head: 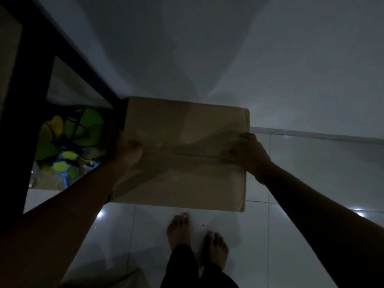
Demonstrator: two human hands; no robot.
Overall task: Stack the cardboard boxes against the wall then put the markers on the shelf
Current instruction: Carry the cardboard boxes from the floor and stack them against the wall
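Cardboard box (182, 154) held flat between both hands, far edge close to the wall (228, 59), above the tiled floor (311, 173). Left hand (128, 150) and right hand (249, 154) each closed in a grip on opposite sides. Likely step 1, stacking; next, lowering squarely against the wall. Dark shelf frame (27, 100) just beside the left edge, green and blue toys (68, 142) under it, bare feet (195, 238) near. No markers seen.

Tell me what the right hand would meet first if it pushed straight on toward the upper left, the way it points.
The cardboard box: the right hand already grips its right edge. Beyond that, probably the left hand opposite.
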